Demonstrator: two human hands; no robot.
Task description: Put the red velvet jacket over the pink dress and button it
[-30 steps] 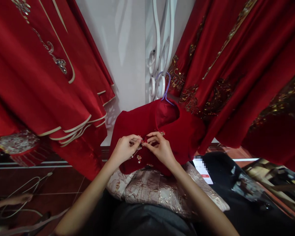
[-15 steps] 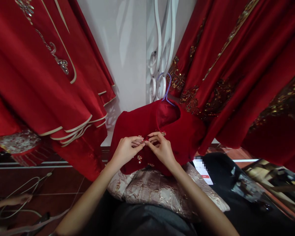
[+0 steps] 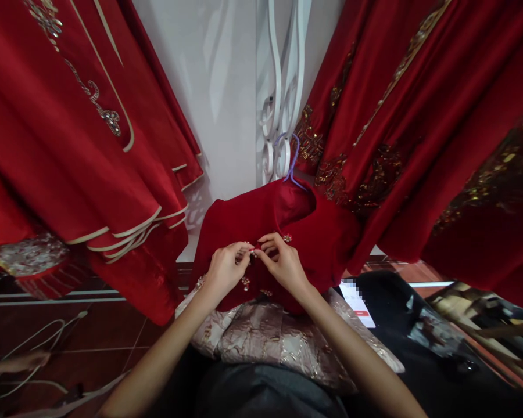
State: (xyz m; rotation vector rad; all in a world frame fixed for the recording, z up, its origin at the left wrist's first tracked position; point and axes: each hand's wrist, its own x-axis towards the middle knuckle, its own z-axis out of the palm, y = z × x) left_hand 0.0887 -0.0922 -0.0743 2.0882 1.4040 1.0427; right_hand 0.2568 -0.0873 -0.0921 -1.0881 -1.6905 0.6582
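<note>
Our L hand (image 3: 226,264) is nearly closed, fingertips pinched on a small bead (image 3: 253,253) at the front of the red top (image 3: 239,217). Our R hand (image 3: 282,261) is half curled, thumb tip at the same bead; can't tell if it grips too. The top lies in front of us, partly on shiny pinkish cloth (image 3: 261,337), w/ a purple hanger (image 3: 295,159) in its neck. More red clothes (image 3: 91,174) hang L & R.
</note>
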